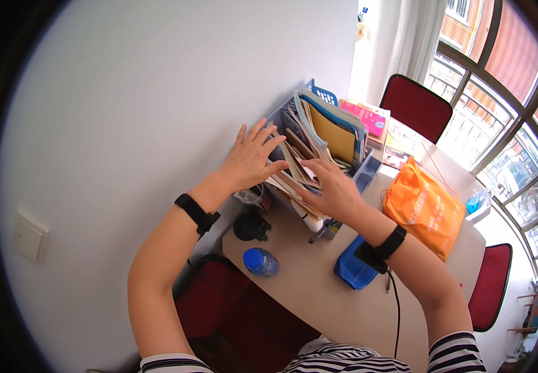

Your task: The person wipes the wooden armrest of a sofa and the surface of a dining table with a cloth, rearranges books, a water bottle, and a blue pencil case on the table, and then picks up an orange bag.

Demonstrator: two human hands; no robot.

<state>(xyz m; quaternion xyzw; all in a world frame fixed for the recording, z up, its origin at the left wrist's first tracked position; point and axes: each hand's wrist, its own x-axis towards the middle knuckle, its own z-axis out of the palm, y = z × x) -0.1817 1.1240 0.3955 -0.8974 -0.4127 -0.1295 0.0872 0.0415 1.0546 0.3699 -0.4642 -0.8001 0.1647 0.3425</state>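
My left hand [255,156] hovers with fingers spread over the wall-side end of a grey-blue plastic desk organizer [364,172]. My right hand [334,189] is above the organizer's front part, thumb and fingers apart, close to the top edges of upright papers [292,161]. Whether its fingertips touch them cannot be told. Thicker folders stand farther back, among them a yellow folder [332,130]. A white rolled or tubular item [313,223] sticks out at the organizer's near end. My hands and forearms hide part of the contents.
On the table [306,289] are a blue-capped bottle [260,262], a black round object [250,226], a blue pouch [355,268], an orange bag [425,205] and books [366,119]. Red chairs [415,107] stand around it. A cable [397,307] hangs from my right wrist device. The wall [157,116] is at left.
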